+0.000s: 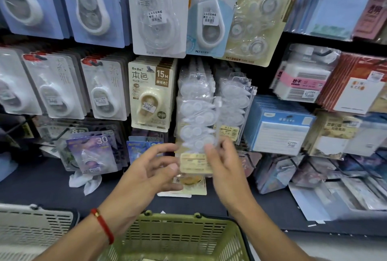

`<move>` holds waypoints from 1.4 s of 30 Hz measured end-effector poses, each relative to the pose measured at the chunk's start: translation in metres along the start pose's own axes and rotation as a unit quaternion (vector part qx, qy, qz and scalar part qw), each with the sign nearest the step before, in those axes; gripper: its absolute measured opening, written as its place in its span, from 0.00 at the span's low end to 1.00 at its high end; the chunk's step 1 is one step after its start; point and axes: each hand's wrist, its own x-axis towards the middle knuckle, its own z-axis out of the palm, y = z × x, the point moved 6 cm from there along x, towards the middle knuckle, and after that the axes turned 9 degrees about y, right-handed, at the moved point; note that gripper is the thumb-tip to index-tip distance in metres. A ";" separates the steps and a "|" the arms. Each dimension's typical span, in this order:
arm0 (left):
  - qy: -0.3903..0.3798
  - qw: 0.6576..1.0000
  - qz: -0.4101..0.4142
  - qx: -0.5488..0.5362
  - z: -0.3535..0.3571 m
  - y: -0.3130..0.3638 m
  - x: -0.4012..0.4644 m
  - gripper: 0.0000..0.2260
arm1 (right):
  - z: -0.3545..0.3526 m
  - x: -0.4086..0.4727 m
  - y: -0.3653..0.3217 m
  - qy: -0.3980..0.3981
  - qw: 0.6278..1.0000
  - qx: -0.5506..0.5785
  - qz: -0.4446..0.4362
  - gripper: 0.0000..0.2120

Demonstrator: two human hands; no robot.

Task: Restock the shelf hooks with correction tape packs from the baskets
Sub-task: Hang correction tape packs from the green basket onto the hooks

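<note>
A clear blister pack of several correction tapes (196,128) with a yellow card at its bottom is held up before the shelf. My right hand (224,162) pinches its lower right edge. My left hand (152,166) is beside the pack's lower left corner, fingers loosely spread, thumb close to the yellow card; I cannot tell whether it touches. Behind it a row of the same clear packs (196,84) hangs on a hook, with another row (234,101) to the right. The green basket (184,237) stands below my arms.
A beige basket (31,223) sits at lower left. Other correction tape packs hang on hooks all around, such as the beige 15M packs (150,93). A loose yellow pack (188,185) lies on the dark shelf base. Notepad packs (278,128) hang on the right.
</note>
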 end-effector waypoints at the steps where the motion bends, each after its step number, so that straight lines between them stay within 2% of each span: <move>1: -0.001 1.000 0.004 0.005 0.000 0.001 0.001 0.16 | -0.009 0.003 -0.002 0.042 0.999 0.009 0.002 0.11; 5: 0.014 1.000 0.017 0.020 -0.002 0.006 0.000 0.21 | -0.042 0.018 -0.005 0.138 0.989 0.051 0.033 0.09; 12: 0.029 0.999 0.026 0.035 -0.006 0.010 0.000 0.19 | -0.059 0.028 -0.007 0.139 0.984 0.102 0.042 0.10; 14: 0.043 0.997 0.044 0.051 -0.009 0.012 0.002 0.16 | -0.062 0.029 -0.006 0.161 0.984 0.066 0.037 0.11; 16: 0.060 0.987 0.091 0.116 -0.012 0.016 0.006 0.21 | -0.068 0.031 -0.002 0.176 0.983 -0.049 0.030 0.11; 18: 0.082 0.966 0.148 0.194 -0.016 0.026 0.009 0.26 | -0.072 0.033 0.000 0.172 0.965 -0.196 -0.002 0.17; 20: 0.108 0.923 0.231 0.287 -0.019 0.040 0.013 0.25 | -0.068 0.032 -0.009 0.157 0.939 -0.294 -0.087 0.21; 22: 0.128 0.862 0.312 0.379 -0.017 0.052 0.017 0.27 | -0.055 0.034 -0.011 0.106 0.924 -0.330 -0.162 0.22; 24: 0.138 0.821 0.348 0.430 -0.014 0.059 0.025 0.31 | -0.039 0.043 -0.008 0.030 0.912 -0.365 -0.185 0.25; 27: 0.124 0.798 0.339 0.482 -0.012 0.055 0.038 0.38 | -0.022 0.069 0.000 -0.027 0.869 -0.451 -0.203 0.29; 31: 0.104 0.781 0.327 0.521 -0.017 0.043 0.046 0.39 | -0.011 0.106 0.013 -0.031 0.832 -0.517 -0.196 0.32; 33: 0.104 0.775 0.335 0.526 -0.021 0.040 0.047 0.40 | -0.008 0.123 0.019 -0.033 0.841 -0.511 -0.172 0.34; 36: 0.103 0.771 0.348 0.523 -0.026 0.039 0.048 0.38 | -0.006 0.143 0.025 -0.049 0.876 -0.462 -0.127 0.37; 42: 0.095 0.763 0.362 0.527 -0.028 0.035 0.049 0.36 | -0.009 0.153 0.029 -0.058 0.894 -0.429 -0.118 0.35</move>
